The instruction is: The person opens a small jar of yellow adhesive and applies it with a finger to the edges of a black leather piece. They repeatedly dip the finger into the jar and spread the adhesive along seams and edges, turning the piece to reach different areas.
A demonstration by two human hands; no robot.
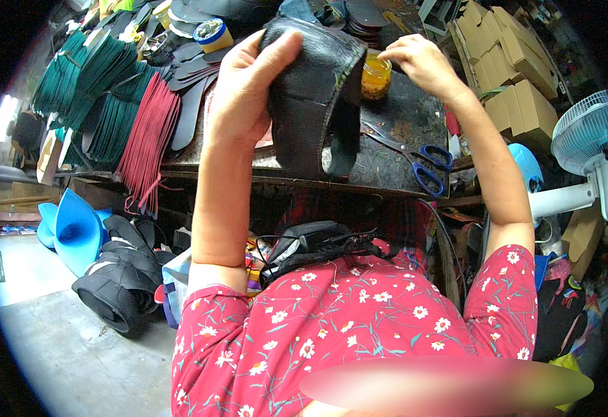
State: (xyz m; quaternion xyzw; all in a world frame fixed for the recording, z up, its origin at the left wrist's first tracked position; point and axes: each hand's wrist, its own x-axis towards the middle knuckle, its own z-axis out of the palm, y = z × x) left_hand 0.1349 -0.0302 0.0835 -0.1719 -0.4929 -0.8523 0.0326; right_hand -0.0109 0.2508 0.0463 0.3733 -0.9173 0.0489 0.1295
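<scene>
My left hand (243,89) grips a black leather shoe upper (302,87), thumb on its near face, and holds it up over the dark worktable (394,174). The piece is folded into a loop and its open side faces right. My right hand (425,66) is at the mouth of a glass jar (375,80) of yellow-orange glue, partly behind the upper. Its fingers are pinched together; whatever is between them is too small to make out. Below the jar lie scissors (402,147) with blue handles, near the table's front edge.
Bundles of green-edged strips (60,76) and red strips (149,125) hang over the table's left side, by a yellow-and-white tub (213,35). Cardboard boxes (526,115) and a white fan (585,142) stand right. Blue sheets (78,236) and black curved pieces (112,285) sit lower left.
</scene>
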